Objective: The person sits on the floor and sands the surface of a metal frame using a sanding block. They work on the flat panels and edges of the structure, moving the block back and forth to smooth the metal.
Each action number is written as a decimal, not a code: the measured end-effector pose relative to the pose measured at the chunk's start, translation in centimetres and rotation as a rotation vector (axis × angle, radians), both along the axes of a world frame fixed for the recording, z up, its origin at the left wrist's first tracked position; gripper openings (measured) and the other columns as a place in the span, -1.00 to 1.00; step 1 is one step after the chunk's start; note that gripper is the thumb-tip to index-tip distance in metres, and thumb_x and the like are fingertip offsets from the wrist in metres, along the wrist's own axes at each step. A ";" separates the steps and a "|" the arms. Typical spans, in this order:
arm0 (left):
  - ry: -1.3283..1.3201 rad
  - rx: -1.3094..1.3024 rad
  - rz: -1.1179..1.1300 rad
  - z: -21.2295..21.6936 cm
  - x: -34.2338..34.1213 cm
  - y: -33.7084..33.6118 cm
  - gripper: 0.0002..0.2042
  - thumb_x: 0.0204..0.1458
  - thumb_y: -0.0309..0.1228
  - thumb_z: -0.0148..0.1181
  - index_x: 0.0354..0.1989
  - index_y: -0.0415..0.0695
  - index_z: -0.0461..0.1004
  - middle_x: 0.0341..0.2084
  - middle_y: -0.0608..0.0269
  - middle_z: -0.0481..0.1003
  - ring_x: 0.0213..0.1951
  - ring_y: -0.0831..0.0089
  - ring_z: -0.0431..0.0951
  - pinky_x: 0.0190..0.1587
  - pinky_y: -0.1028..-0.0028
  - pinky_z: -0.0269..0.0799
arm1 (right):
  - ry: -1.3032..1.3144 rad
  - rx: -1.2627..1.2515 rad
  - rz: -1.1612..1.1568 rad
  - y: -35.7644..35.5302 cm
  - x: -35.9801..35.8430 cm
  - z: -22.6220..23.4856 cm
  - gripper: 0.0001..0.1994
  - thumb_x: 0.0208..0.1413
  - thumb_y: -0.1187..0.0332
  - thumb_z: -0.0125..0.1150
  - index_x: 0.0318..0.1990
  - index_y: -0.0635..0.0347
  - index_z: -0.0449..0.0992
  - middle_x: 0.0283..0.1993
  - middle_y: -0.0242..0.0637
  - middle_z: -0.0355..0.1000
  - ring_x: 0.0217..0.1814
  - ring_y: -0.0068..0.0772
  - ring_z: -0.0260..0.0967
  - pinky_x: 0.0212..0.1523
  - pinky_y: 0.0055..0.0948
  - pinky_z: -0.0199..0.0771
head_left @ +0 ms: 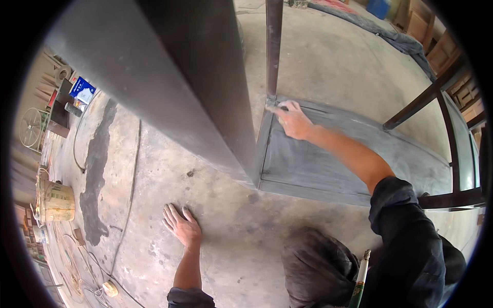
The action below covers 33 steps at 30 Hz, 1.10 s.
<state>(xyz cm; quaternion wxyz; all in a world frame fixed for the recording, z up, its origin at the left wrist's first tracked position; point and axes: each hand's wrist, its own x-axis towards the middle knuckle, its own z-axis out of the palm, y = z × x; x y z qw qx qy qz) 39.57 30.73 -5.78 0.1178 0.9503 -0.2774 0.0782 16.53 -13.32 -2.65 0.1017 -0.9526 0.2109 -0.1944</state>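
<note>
Knee: a dark trouser knee (316, 267) sits at the lower edge, a slim stick-like tool (360, 277) beside it.
Left hand: the left hand (181, 226) lies flat on the concrete floor (226, 215), fingers spread, gripping nothing.
Panel: a grey wooden panel (328, 164) lies on the floor under a dark frame (452, 197).
Right hand: the right hand (294, 120) reaches to the panel's far corner, fingers curled around something small at the foot of an upright post (273, 51); what it holds cannot be told.
Far left: a bucket (57, 201) and cables (77, 138).
</note>
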 end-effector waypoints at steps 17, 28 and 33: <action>0.022 0.002 0.001 0.4 -0.5 -0.8 -0.42 0.34 -0.10 -0.15 0.39 -0.27 0.13 0.40 -0.03 0.14 0.45 0.11 0.03 0.49 0.10 -0.20 | 0.103 -0.082 -0.024 0.3 0.1 1.4 -0.45 0.09 0.50 0.17 0.29 0.05 0.31 0.13 -0.03 0.34 0.32 0.04 0.14 0.43 0.02 0.03; 0.023 0.018 0.016 -0.3 0.1 0.0 -0.39 0.35 -0.03 -0.20 0.40 -0.23 0.12 0.41 0.01 0.12 0.46 0.15 0.00 0.48 0.11 -0.21 | 0.109 -0.057 0.179 10.3 -1.5 2.0 -0.36 0.02 0.61 0.19 0.32 0.03 0.27 0.27 -0.12 0.32 0.50 -0.09 0.01 0.56 0.11 -0.31; 0.024 0.026 0.028 -0.2 0.6 0.3 -0.39 0.35 -0.02 -0.22 0.40 -0.23 0.12 0.42 0.01 0.11 0.46 0.16 0.00 0.48 0.11 -0.19 | 0.186 0.027 0.379 10.6 -1.7 3.0 -0.43 0.03 0.59 0.21 0.26 0.13 0.33 0.29 -0.19 0.33 0.53 -0.06 -0.04 0.58 0.06 -0.31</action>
